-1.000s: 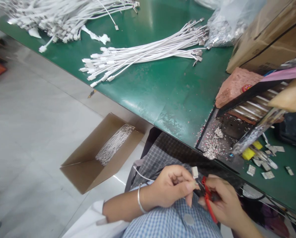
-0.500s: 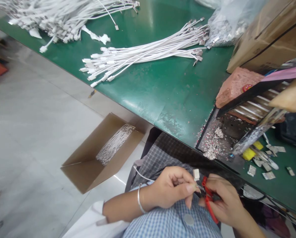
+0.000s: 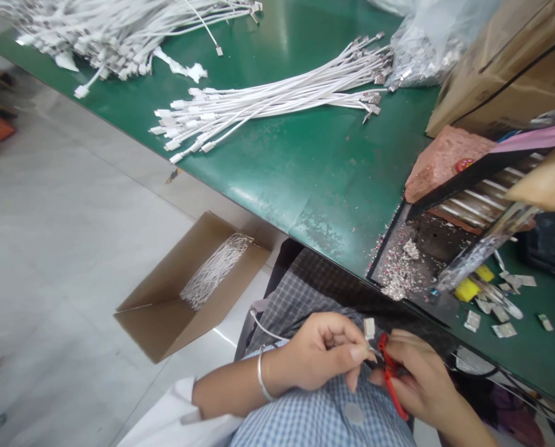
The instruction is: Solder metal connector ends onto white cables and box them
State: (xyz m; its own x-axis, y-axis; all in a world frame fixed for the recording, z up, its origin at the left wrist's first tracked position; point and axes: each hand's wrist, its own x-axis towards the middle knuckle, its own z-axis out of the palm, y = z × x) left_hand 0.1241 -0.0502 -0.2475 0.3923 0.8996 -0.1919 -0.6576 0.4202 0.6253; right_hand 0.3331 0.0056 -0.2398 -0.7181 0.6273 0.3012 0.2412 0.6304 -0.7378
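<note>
My left hand [image 3: 331, 352] pinches a white cable [image 3: 266, 332], which trails out behind the wrist over the lap. A small metal connector [image 3: 369, 328] sticks up just beyond the fingertips, apparently at this cable's end. My right hand [image 3: 417, 369] is closed around red-handled cutters [image 3: 390, 372]. Their tip points left, close to my left fingertips at the cable end; the jaws are too small and blurred to make out. Both hands are over the lap, in front of a blue checked garment.
A bundle of white cables [image 3: 277, 96] lies on the green table [image 3: 315, 180], with a bigger cable pile [image 3: 95, 37] behind. An open cardboard box [image 3: 166, 323] holding cables is on the floor. Right are a debris-strewn tray [image 3: 403, 267], a brick [image 3: 445, 161] and loose connectors [image 3: 503, 329].
Hardly anything differs. The connector and the cutters have shifted very slightly; both hands keep their hold.
</note>
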